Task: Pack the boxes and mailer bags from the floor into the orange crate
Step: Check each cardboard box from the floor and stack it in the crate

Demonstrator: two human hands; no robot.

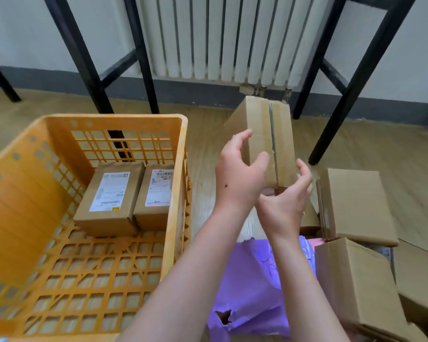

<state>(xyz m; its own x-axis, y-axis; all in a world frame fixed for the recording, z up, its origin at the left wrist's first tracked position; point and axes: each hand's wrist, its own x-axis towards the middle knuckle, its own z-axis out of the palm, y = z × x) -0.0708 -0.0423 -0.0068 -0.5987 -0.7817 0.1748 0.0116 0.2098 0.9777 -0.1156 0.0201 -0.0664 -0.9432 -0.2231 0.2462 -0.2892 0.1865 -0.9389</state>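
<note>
Crate (pixel 22 218) holds two labelled boxes (pixel 109 196) lying flat.

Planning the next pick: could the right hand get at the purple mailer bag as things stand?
Probably not yet: right hand and left hand both hold the cardboard box. The purple mailer bag lies mostly uncovered beneath the forearms, otherwise unblocked.

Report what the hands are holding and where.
A taped cardboard box: the left hand grips its left edge, the right hand cups its lower end.

crate (pixel 84 118): we see orange, gridded
held box (pixel 257 124): we see plain brown
mailer bag (pixel 252 280): we see purple
</note>
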